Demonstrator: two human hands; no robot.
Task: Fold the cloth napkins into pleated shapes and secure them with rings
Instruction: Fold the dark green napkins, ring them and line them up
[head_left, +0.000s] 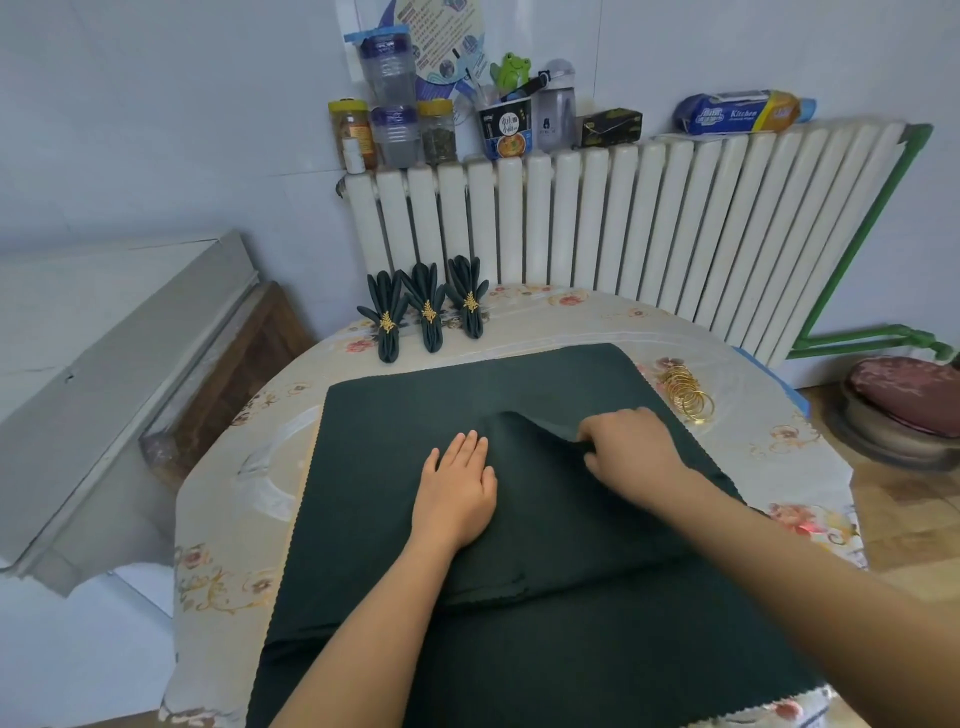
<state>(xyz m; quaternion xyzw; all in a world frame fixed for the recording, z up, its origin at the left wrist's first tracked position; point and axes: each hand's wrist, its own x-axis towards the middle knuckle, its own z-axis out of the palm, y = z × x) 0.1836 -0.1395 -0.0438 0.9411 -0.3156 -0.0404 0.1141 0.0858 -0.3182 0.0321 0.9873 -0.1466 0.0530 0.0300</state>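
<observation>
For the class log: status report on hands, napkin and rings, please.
Left hand flat on dark green napkin. Right hand pinching a raised fold. Three finished napkins at the back. Gold rings at right, nothing obstructing.

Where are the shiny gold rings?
The gold rings lie in a pile on the flowered tablecloth, on the right, just off the spread green napkin's far right corner, beyond the right hand.

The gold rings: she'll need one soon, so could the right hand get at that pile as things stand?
Probably yes. The gold rings lie uncovered on the table just beyond the right hand, nothing between them. It would first have to release the napkin fold it pinches.
</observation>
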